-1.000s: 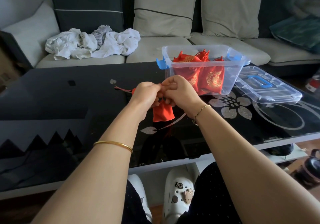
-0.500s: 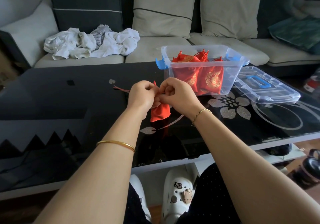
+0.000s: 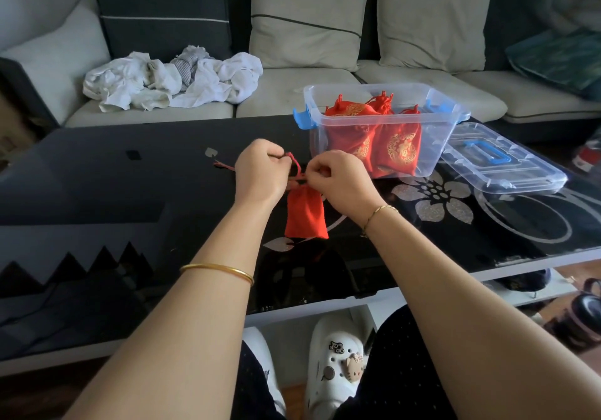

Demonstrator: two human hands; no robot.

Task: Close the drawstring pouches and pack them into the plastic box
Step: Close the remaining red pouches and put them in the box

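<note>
Since a second ago the two hands have drawn apart, and the red pouch point(image 3: 305, 214) shows more of its length below them.

The left hand point(image 3: 260, 172) has its grip curled tight round the thin red cord point(image 3: 294, 164), whose loose tail pokes out to its left. The right hand point(image 3: 341, 182) has a narrow grip, fingertips pinching the same cord where it meets the pouch's gathered neck. The pouch is plain, matte red cloth, a soft rectangle hanging from that neck with its lower edge at or just over the counter point(image 3: 97, 185). A smooth gold bangle point(image 3: 218, 271) circles the left forearm and a fine chain bracelet point(image 3: 379, 211) the right wrist.

The counter is glossy black glass with a white edge, and silver flower shapes point(image 3: 432, 195) are printed on its right part. Behind it runs a pale sofa point(image 3: 292, 94) carrying a crumpled heap of white cloths point(image 3: 172, 81) on the left, then a dark cushion point(image 3: 159, 6) and beige cushions point(image 3: 309, 16). White clogs point(image 3: 335, 364) with charms show under the near edge.

Right of the hands stands the clear plastic box point(image 3: 434, 146) with blue latches, lidless. It holds several red pouches with gold embroidery point(image 3: 400, 149), their necks cinched. Its clear lid point(image 3: 507, 172), with a blue handle, lies flat on the counter just beside it on the right.
</note>
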